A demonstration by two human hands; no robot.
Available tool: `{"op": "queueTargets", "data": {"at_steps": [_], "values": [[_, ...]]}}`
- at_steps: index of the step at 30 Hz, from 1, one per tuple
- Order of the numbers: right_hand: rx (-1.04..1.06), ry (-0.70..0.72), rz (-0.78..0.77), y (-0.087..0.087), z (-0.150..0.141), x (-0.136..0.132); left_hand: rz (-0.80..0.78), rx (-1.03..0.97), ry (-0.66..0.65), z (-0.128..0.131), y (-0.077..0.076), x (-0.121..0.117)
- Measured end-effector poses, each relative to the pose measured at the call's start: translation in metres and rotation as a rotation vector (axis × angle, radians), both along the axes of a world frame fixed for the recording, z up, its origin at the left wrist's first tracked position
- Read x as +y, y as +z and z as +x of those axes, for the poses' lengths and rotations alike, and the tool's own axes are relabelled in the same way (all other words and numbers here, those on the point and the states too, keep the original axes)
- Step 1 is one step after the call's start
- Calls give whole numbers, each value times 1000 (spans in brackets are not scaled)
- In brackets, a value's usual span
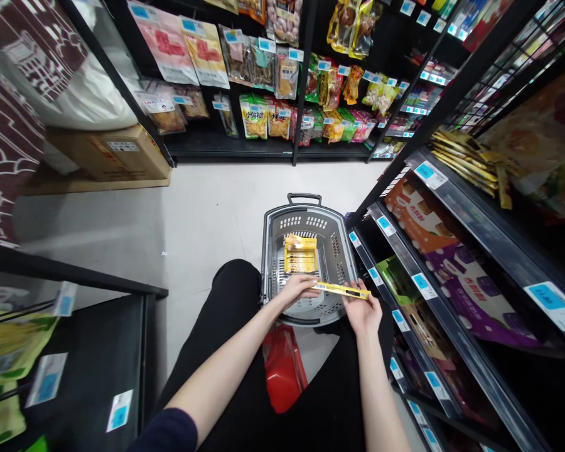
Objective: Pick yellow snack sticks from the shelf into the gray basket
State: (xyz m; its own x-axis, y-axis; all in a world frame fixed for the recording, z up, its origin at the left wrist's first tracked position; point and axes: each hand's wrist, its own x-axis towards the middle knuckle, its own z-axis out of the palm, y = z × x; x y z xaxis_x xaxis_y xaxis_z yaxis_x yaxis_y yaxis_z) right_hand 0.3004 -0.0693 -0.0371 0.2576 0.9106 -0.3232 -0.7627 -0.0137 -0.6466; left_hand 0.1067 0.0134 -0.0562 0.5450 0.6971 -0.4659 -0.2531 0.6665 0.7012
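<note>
A slim yellow packet (336,289) is stretched level between my two hands, over the near part of a grey shopping basket (306,213). My left hand (295,290) pinches its left end, and my right hand (363,307) grips the right end with the fingers behind it. Inside the basket lies a yellow box (301,243) with several similar slim yellow packets in a row. The basket stands on the floor in front of my knees, its handle folded to the far side. What is printed on the held packet is too small to read.
Shelves (424,282) with price tags and packaged goods run close along the right. A rack of hanging snack bags (254,116) stands ahead. At left are a cardboard box (117,154) and a low black shelf (98,351). A red object (282,370) lies between my legs.
</note>
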Motion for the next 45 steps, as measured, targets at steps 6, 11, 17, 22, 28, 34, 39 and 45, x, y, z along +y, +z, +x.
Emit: {"op": "queueTargets", "data": {"at_steps": [6, 11, 17, 22, 28, 34, 39, 45], "values": [[40, 14, 41, -4, 0, 2, -44, -127, 1, -5, 3, 2], [19, -139, -58, -15, 0, 8, -34, -51, -39, -2, 0, 1], [-54, -231, -136, -24, -1, 11, 19, 46, 35, 1, -8, 3], [-104, -257, -183, -25, -1, 11, 47, 83, 73, 2, -5, 4], [-105, -263, -216, -22, -3, 11, 115, 119, 85, 1, 0, 2], [-217, -300, -194, -16, -6, 10, 267, 303, 74, 0, 3, 2], [-569, -314, -267, -12, 3, 7, 401, 658, -144, -4, 10, 0], [-1071, -104, -356, -22, 16, 43, 550, 1084, -621, -1, 8, -24]]}}
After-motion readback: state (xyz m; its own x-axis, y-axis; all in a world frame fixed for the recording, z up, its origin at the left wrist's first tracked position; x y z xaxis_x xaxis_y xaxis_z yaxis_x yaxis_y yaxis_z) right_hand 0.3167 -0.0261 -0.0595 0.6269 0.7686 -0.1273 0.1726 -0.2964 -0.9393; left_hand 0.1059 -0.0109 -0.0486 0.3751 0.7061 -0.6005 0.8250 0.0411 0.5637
